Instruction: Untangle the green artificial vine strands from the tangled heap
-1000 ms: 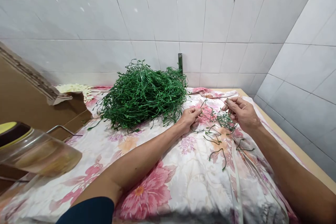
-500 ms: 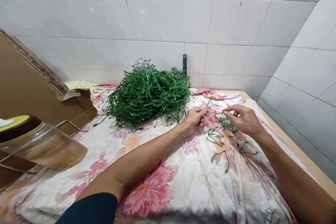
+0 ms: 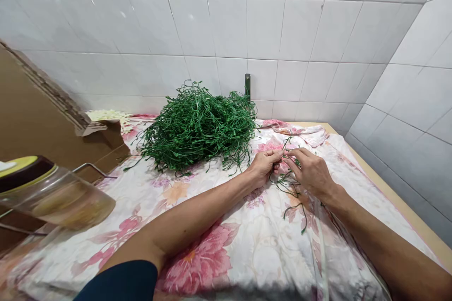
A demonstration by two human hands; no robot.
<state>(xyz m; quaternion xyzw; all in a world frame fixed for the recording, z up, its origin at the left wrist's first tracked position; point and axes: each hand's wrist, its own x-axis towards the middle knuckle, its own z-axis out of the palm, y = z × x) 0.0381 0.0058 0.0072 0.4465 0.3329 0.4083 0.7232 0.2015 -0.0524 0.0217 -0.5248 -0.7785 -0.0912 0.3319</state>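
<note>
On floral cloth [image 3: 226,244], both hands [image 3: 264,163] [image 3: 310,171] pinch green stems [image 3: 287,179].

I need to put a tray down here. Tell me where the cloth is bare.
Bare floral cloth lies below the green stem pile, left of the left forearm. Crowded: loose stems where left hand and right hand meet.

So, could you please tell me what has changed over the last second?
The right hand moved left to meet the left hand; both now pinch the same green stems. The stem pile and jar stayed put.
</note>
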